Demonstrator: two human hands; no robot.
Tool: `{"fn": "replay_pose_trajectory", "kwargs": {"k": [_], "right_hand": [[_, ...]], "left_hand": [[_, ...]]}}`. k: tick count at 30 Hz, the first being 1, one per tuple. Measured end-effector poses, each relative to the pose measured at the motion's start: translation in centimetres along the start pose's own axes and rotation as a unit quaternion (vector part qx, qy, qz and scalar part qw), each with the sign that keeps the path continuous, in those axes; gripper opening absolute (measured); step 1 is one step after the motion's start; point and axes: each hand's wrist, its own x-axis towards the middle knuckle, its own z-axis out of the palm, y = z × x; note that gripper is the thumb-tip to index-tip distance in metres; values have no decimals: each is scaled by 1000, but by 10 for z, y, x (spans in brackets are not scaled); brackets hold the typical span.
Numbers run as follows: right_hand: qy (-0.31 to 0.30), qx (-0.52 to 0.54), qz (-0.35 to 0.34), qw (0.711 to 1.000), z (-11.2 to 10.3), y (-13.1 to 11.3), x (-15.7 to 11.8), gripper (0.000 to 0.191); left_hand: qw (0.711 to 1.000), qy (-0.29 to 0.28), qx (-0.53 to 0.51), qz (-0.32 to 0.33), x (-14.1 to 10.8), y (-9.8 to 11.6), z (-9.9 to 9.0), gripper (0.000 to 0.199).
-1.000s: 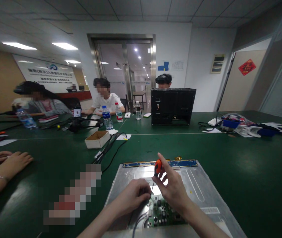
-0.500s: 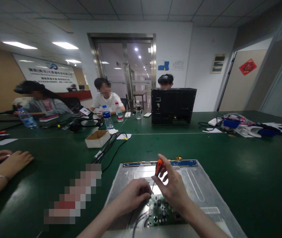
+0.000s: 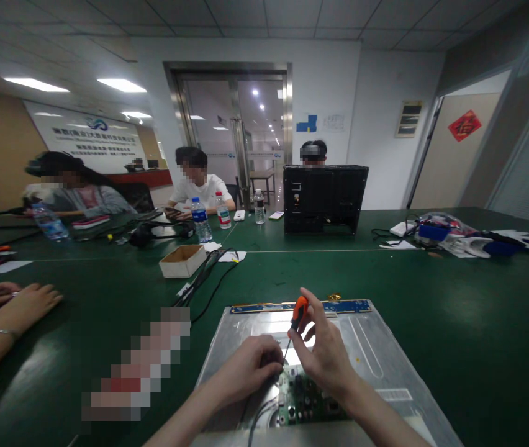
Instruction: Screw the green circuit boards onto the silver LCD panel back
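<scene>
My right hand (image 3: 324,351) grips the orange and black handle of a screwdriver (image 3: 298,311). Its thin shaft slants down to the upper left edge of a green circuit board (image 3: 308,397). Curled fingers of my left hand (image 3: 256,365) come together beside the screwdriver's tip; what they pinch, if anything, is hidden. Both hands are over a flat silver metal panel (image 3: 367,354), on which the board sits. A narrow blue circuit strip (image 3: 262,308) runs along the panel's far edge. Dark cables (image 3: 261,415) lie left of the board.
Another person's hands (image 3: 27,307) rest on the green table (image 3: 474,304) at the left. A small open box (image 3: 183,261) and black cables (image 3: 202,276) lie beyond the panel. Farther back stand bottles (image 3: 200,220) and a black monitor-like casing (image 3: 325,200). Gloves (image 3: 469,243) lie at right.
The screwdriver's handle and my right fingers have shifted very slightly to the right. My left hand stays in place. Across the table, the seated person has lowered the phone.
</scene>
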Motion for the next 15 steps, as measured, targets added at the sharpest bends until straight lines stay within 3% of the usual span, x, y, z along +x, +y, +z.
{"fn": "replay_pose_trajectory", "kwargs": {"k": [10,15], "right_hand": [[5,-13,-5,1000,0,4,0,70],[-14,7,-17,1000,0,3,0,77]], "left_hand": [[1000,-5,8,10,1,-2,0,9],[1000,-6,13,4,1,-2,0,9]]}}
